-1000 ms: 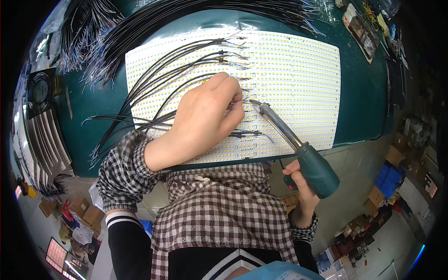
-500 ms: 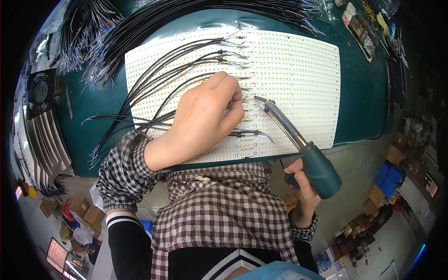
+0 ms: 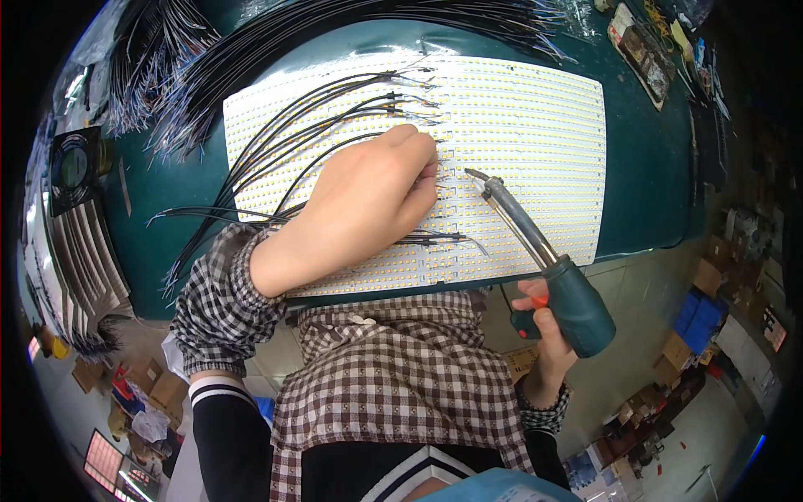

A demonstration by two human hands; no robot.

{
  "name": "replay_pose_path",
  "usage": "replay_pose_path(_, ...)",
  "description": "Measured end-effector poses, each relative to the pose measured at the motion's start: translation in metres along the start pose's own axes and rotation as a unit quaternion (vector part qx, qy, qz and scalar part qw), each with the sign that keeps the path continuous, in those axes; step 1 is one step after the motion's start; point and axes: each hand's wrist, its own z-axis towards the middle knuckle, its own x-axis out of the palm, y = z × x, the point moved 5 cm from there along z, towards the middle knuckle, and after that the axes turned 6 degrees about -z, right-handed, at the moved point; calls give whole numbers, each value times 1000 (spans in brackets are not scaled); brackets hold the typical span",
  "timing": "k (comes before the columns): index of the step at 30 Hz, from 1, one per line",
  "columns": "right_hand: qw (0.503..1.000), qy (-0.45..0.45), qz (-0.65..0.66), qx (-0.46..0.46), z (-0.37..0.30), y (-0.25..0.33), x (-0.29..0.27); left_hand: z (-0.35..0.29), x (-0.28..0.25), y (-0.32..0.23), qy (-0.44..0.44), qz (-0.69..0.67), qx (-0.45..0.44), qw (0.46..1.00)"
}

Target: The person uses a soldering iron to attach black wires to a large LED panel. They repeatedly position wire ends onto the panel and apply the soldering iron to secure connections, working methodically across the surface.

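Note:
A white LED board [image 3: 535, 125], covered in rows of small yellow chips, lies in front of me. My left hand [image 3: 360, 184] rests over its middle with fingers pinched. A black cable [image 3: 322, 163] runs under that hand, and thin wire ends show by the fingertips; the grip itself is mostly hidden. In my right hand [image 3: 552, 335] is a pistol-shaped soldering iron [image 3: 577, 305] with a green handle. Its tip hovers or rests just right of my left fingertips; contact with the board cannot be made out. Several black cables [image 3: 293, 117] lie across the board's left half.
Thick bundles of black wires [image 3: 276, 42] lie along the far side of the green table [image 3: 644, 184]. A small fan [image 3: 75, 159] stands at the left beside stacked white boards [image 3: 75, 259]. At the far right is a dirty, worn tray [image 3: 642, 54].
The soldering iron's tip has moved slightly right, away from my left fingertips. The board has shifted a little left. An orange glow now shows on a right-hand finger near the handle.

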Motion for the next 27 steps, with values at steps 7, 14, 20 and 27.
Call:
replay_pose_path(7,998,38,27,-30,-4,-12,-4,1,-2,3,27,-22,-21,999)
replay_pose_path(14,999,12,33,21,-4,-9,1,2,-2,4,35,-19,-24,999)
replay_pose_path(20,999,14,24,26,-4,-9,3,3,-2,3,38,-15,-28,999)
replay_pose_path(27,1000,26,10,0,-1,-13,0,3,-2,2,37,-11,-23,999)
